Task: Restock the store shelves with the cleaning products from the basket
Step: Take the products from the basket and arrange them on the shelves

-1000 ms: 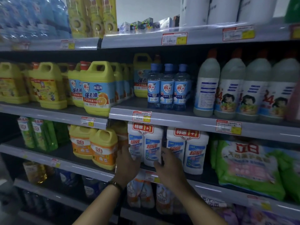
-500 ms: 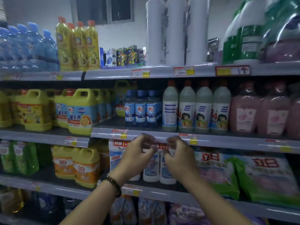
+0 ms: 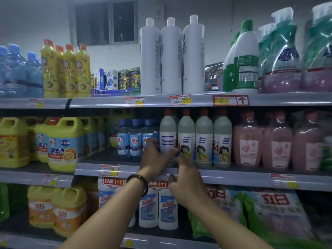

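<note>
Four grey-white bleach bottles with orange caps (image 3: 203,139) stand in a row on the middle shelf (image 3: 233,178). My left hand (image 3: 154,159), with a dark bracelet on the wrist, reaches up to the leftmost of these bottles (image 3: 168,133). Its thumb and fingers are spread across the bottle's lower part. My right hand (image 3: 186,180) is just below and to the right, at the shelf's front edge, with its fingers raised toward the bottle bases. Neither hand carries a product. No basket is in view.
Small blue-capped bottles (image 3: 134,141) and yellow jugs (image 3: 64,144) stand left of the hands, and pink bottles (image 3: 276,141) to the right. Tall white bottles (image 3: 170,56) are on the top shelf. White twin-pack bottles (image 3: 158,207) and green bags (image 3: 269,212) fill the shelf below.
Both hands have risen from the white twin-pack bottles on the lower shelf to the bleach bottles on the middle shelf. The view has tilted upward.
</note>
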A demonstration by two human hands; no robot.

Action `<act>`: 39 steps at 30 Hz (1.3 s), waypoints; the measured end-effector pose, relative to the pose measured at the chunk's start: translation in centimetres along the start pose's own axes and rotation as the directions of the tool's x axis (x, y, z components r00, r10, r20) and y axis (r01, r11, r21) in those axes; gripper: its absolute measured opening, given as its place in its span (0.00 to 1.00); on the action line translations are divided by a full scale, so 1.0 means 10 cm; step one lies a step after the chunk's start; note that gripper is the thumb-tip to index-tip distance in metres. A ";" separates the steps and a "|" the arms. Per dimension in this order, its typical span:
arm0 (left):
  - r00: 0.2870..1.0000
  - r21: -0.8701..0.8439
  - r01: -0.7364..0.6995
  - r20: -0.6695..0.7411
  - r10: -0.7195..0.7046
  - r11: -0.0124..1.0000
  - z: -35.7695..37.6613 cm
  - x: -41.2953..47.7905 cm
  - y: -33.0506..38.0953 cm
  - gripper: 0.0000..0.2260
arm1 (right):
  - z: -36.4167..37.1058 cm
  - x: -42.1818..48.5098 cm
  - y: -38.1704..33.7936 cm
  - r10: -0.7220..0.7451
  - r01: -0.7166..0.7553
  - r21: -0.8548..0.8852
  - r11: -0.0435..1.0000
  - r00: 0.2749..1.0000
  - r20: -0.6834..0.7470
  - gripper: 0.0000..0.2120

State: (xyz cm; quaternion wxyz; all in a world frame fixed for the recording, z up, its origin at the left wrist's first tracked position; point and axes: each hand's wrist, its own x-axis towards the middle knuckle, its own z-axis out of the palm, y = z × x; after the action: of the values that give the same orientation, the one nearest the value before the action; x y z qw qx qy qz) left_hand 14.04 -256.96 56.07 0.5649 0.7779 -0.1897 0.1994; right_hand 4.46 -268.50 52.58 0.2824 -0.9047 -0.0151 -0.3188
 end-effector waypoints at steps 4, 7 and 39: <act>1.000 0.100 0.015 0.005 -0.015 0.995 0.10 0.06 -0.10 0.30 | 0.04 -0.02 0.08 -0.076 0.076 -0.042 0.996 0.997 0.003 0.27; 0.999 0.054 0.020 0.034 -0.022 0.998 0.09 0.08 -0.11 0.28 | 0.03 -0.01 0.16 -0.106 0.108 -0.056 0.993 0.994 0.037 0.27; 0.984 -0.014 -0.025 0.177 0.027 1.000 -0.09 0.08 -0.23 0.29 | 0.13 0.12 0.19 -0.063 0.067 0.044 0.997 0.994 -0.088 0.11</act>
State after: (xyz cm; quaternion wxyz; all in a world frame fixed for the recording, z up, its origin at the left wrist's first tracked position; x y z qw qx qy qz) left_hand 15.84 -255.44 54.87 0.5476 0.7868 -0.2503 0.1357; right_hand 6.54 -269.62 51.45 0.2931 -0.8823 -0.0400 -0.3661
